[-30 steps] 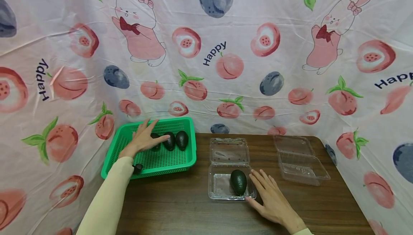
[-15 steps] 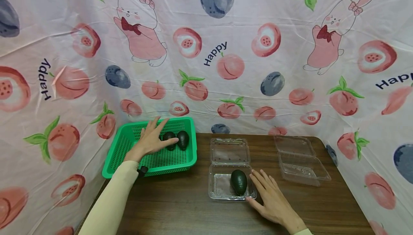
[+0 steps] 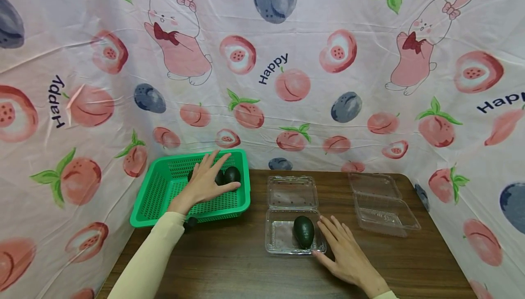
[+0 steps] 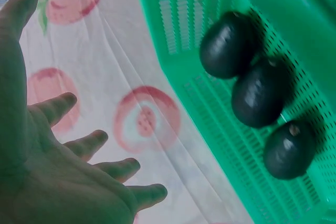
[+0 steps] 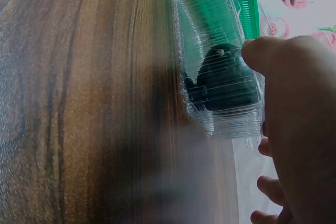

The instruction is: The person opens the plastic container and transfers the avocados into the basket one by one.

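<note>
Spread fingers and thumb mark my left hand [image 3: 203,183], which hovers over the green plastic basket [image 3: 141,219] and holds nothing. Inside that basket, three dark avocados [image 4: 260,93] lie in a row in the left wrist view; in the head view the hand partly covers them. My right hand [image 3: 346,253] rests along the right edge of a clear plastic clamshell box [image 3: 279,244], its fingers fairly straight and its thumb at the near corner. One avocado [image 3: 303,232] sits in the right half of that box, whose lid [image 3: 292,192] lies folded back.
A second clear clamshell box [image 3: 383,212] stands with its lid raised at the right of the brown wooden table [image 3: 246,271]. Cloth printed with peaches and rabbits [image 3: 303,30] hangs behind and on both sides. The basket reaches the back cloth.
My left hand has moved to the right above the basket, from its left part to over the avocados, fingers still spread. The right hand and both boxes have stayed in place.
</note>
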`<state>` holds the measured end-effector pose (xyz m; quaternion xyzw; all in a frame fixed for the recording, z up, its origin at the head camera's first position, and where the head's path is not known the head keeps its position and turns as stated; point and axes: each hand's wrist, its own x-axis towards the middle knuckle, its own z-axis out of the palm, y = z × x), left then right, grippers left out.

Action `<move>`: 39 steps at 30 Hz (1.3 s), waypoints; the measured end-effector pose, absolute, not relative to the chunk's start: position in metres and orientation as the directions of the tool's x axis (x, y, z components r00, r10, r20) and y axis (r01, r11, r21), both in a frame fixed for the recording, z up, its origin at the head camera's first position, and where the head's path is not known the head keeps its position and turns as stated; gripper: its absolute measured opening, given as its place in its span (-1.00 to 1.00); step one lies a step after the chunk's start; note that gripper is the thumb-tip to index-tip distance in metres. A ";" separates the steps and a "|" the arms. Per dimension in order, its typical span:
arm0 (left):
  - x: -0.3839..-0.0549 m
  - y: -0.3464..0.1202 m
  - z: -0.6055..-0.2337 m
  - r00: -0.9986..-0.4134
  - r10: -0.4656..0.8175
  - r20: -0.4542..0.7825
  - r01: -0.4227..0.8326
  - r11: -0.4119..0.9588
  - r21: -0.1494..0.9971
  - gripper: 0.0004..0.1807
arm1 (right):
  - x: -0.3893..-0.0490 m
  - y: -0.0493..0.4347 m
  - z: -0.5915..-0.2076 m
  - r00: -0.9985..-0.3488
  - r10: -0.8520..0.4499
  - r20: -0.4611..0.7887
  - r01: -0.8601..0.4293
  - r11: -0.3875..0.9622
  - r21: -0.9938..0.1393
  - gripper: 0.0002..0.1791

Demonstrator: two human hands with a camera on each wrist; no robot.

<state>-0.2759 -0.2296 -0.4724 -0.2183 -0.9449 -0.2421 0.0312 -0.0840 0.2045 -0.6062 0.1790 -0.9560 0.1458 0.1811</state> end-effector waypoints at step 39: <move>-0.207 -0.124 -0.494 -0.704 0.671 0.233 0.701 0.604 0.379 0.12 | -0.085 0.206 -0.606 -0.863 -0.293 0.412 -0.401 0.893 -0.205 -0.09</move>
